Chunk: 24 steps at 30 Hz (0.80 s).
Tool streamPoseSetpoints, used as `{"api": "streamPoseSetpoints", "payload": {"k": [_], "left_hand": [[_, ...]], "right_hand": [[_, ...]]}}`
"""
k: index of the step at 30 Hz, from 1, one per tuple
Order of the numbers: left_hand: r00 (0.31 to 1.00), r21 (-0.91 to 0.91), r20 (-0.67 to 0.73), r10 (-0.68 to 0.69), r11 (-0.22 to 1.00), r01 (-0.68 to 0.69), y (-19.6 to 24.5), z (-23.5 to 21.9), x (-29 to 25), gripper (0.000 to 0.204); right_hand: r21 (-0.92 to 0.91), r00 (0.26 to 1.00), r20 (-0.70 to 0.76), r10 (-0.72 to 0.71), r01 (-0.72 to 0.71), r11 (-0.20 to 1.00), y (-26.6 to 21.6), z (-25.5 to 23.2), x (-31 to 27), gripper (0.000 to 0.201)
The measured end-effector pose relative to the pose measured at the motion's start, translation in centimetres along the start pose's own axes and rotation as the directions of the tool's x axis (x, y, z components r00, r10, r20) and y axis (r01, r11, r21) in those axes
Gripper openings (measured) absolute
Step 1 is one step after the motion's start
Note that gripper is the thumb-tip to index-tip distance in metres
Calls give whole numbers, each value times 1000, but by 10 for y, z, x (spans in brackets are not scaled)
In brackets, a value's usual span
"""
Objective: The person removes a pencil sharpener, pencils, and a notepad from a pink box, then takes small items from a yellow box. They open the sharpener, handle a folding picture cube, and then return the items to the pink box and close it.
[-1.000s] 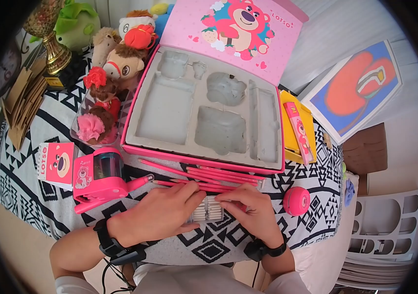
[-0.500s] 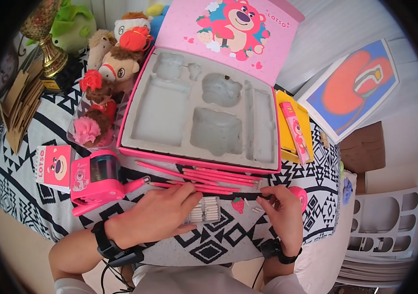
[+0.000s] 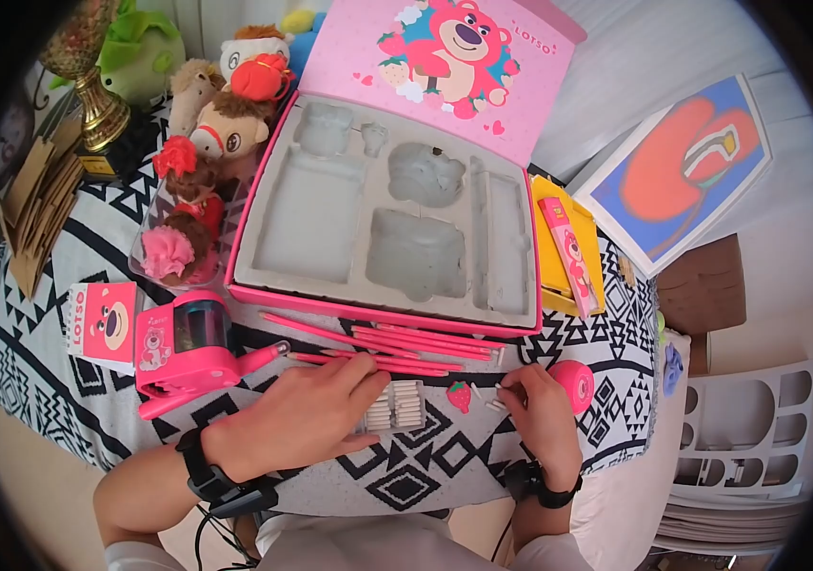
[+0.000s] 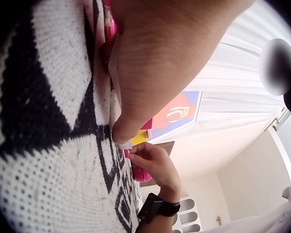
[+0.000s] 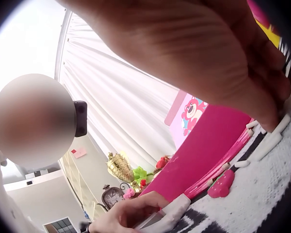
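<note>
My left hand (image 3: 283, 414) grips a small clear case (image 3: 395, 428) of short white sticks, with the fingers over its left side and the thumb at its near edge; the hand covers part of it. My right hand (image 3: 545, 419) is low over the cloth to the right, thumb and forefinger pinching a small white stick, partly hidden. Loose white sticks (image 5: 269, 145) lie beneath and beside its fingertips in the right wrist view. Between the case and the right hand lies a strawberry-shaped piece (image 3: 460, 397). Pink pencils (image 3: 406, 347) lie just beyond the hands.
Behind the pencils stands an open pink box (image 3: 387, 309) with a grey moulded tray. A pink sharpener (image 3: 188, 352) and notepad (image 3: 107, 324) are at left. A round pink object (image 3: 576, 385) touches or nearly touches the right hand. A yellow tray (image 3: 559, 295) is beyond.
My right hand has moved from the case to the right, uncovering the strawberry piece and loose white sticks, then dipped slightly left towards them. My left hand stays on the case.
</note>
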State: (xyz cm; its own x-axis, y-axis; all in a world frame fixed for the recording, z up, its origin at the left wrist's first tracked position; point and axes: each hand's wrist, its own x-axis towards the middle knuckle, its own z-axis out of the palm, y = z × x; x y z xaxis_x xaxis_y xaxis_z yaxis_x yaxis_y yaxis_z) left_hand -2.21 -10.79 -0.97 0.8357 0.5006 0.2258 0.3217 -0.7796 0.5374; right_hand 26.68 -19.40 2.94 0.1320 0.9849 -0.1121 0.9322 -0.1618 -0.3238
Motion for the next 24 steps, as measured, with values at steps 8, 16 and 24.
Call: {"api": "streamPoseSetpoints", "payload": {"k": [8, 16, 24], "left_hand": [[1000, 6, 5, 2, 1000, -3, 0, 1, 0, 60], [1000, -10, 11, -16, 1000, 16, 0, -1, 0, 59], [1000, 3, 9, -19, 1000, 19, 1, 1, 0, 59]], "right_hand": [[217, 995, -49, -92, 100, 971, -49, -5, 7, 15], [95, 834, -79, -546, 551, 829, -72, 30, 20, 16], [52, 837, -55, -544, 547, 836, -69, 30, 17, 15]]}}
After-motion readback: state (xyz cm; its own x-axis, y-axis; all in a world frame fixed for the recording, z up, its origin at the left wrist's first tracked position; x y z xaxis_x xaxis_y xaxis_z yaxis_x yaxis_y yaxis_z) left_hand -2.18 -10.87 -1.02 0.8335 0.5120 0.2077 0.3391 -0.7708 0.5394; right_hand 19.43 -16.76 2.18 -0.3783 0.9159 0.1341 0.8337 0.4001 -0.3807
